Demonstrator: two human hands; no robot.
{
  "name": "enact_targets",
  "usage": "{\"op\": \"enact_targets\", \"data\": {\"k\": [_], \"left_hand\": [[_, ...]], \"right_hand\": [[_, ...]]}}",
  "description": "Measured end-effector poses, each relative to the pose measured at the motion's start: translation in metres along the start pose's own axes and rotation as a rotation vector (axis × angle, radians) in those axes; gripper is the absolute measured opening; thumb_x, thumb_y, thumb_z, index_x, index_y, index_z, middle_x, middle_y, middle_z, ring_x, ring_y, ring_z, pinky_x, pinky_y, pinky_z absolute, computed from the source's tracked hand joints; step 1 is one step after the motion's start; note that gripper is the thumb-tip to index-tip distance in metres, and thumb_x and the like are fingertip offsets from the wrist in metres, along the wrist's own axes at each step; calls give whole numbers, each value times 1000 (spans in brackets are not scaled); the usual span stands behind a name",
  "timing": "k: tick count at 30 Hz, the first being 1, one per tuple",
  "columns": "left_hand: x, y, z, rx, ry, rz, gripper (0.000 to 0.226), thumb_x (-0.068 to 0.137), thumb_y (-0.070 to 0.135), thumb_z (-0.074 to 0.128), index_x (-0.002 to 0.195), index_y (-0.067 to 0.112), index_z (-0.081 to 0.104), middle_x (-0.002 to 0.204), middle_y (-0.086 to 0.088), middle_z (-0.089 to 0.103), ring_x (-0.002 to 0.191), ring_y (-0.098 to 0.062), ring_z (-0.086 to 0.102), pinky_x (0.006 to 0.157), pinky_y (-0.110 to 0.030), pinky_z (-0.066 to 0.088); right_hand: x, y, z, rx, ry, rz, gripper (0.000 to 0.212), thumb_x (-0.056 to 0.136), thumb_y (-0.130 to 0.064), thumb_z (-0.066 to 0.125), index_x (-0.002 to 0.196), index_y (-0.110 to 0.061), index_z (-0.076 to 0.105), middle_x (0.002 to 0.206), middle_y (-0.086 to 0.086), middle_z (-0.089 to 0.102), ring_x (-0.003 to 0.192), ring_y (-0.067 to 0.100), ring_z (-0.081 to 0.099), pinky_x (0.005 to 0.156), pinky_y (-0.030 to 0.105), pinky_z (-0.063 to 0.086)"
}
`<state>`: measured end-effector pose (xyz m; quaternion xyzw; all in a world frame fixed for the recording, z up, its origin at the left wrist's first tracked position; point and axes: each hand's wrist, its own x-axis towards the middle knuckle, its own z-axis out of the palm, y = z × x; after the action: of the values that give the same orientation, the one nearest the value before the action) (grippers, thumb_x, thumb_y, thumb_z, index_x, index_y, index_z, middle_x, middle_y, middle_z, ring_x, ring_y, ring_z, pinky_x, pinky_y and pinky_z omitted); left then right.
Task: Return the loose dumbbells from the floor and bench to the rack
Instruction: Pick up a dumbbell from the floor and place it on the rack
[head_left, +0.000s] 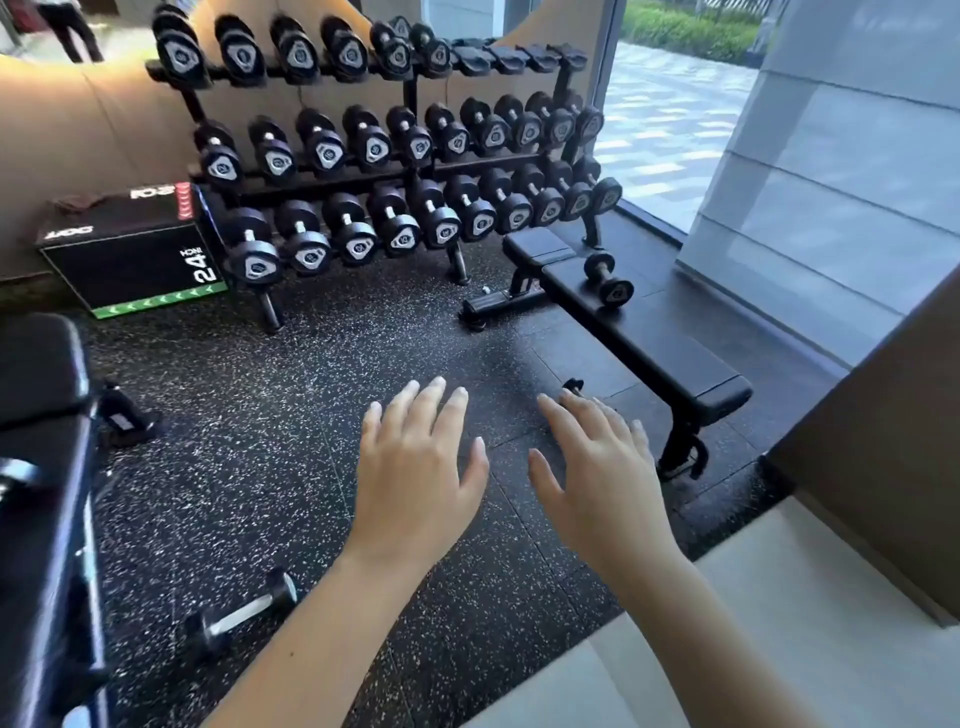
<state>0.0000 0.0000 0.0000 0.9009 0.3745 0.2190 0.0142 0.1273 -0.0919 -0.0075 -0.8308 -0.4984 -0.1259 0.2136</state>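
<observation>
A three-tier black dumbbell rack (415, 179) stands at the back, holding several black dumbbells, with empty cradles at the right end of its top tier. One small loose dumbbell (608, 279) lies on the flat black bench (654, 343) to the right. Another loose dumbbell (244, 610) with a chrome handle lies on the speckled floor at lower left. My left hand (415, 467) and my right hand (597, 467) hover palm-down over the floor, fingers straight and spread, holding nothing.
A black plyo box (130, 254) marked 24 sits left of the rack. A second bench (47, 467) fills the left edge. A small black object (573, 385) lies on the floor by my right fingertips. A window wall and pillar stand on the right. A person walks at top left.
</observation>
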Motion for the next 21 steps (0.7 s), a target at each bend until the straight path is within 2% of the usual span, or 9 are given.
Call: {"op": "enact_targets", "data": {"k": [12,19,21], "left_hand": [[60,-79,46,19,31,-162,52,81,38,34,116,8,60,121,-13,61,114,-32,55,95,-56,39],[136,-124,75,45,18,-263,47,83,35,41,117,8,59,122,-13,60,116,-32,54,98,-54,37],[150,-140,80,59,24,-299,49,83,35,36,117,8,58,123,-13,60,117,-32,53,98,-53,37]], "right_hand": [[89,-39,84,86,-62,-157,50,75,-27,71,121,-14,58,123,10,61,114,32,57,95,58,40],[183,-55,144,151,-161,-235,49,76,-25,69,122,-12,58,123,12,61,114,34,56,93,60,40],[206,-63,160,177,-184,-274,49,77,-25,69,123,-13,57,125,12,60,116,34,55,95,58,38]]}}
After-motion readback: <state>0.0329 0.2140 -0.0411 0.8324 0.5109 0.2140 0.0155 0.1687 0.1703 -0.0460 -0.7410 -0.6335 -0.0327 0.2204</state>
